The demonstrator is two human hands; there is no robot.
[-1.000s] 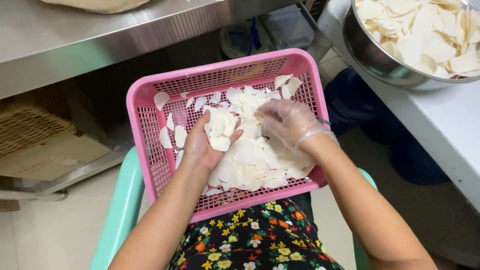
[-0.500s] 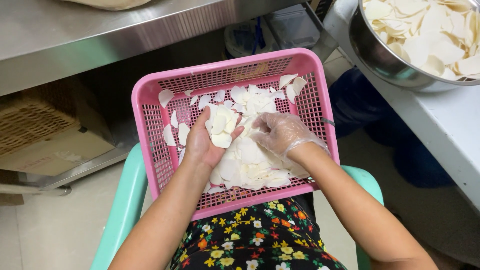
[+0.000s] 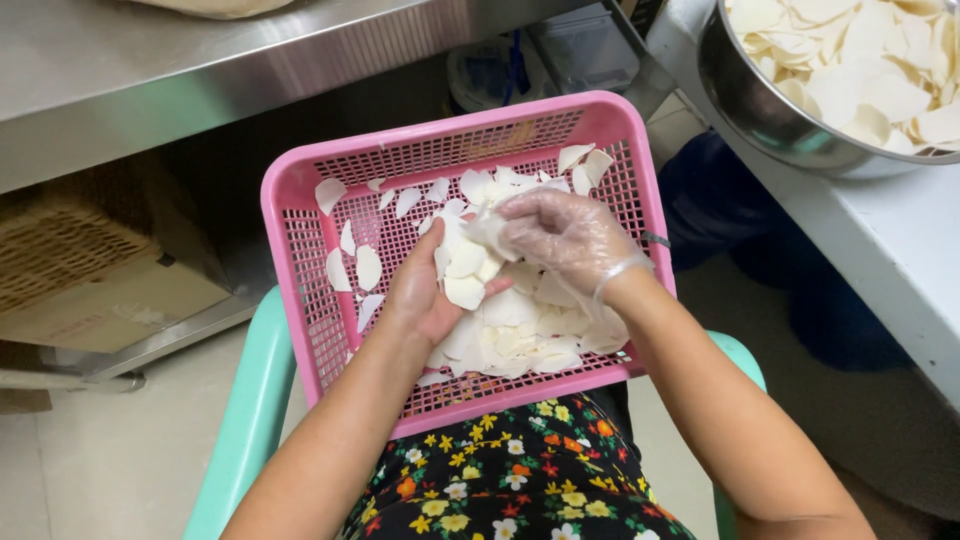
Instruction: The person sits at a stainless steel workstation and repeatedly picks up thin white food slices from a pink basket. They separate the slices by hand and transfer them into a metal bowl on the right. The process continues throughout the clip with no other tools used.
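Cupping white slices [image 3: 465, 275], left hand [image 3: 430, 290] meets gloved right hand [image 3: 565, 235], seemingly pinching one, over pink basket [image 3: 300, 200].

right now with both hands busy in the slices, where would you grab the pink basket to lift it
Likely by the two short side rims of the pink basket, one hand from each side. The thick rolled rim gives a firm edge, while the mesh walls look thin. The white slices are piled toward the right, where the gloved right hand and the bare left hand work, so hold that side firmly and keep it level.
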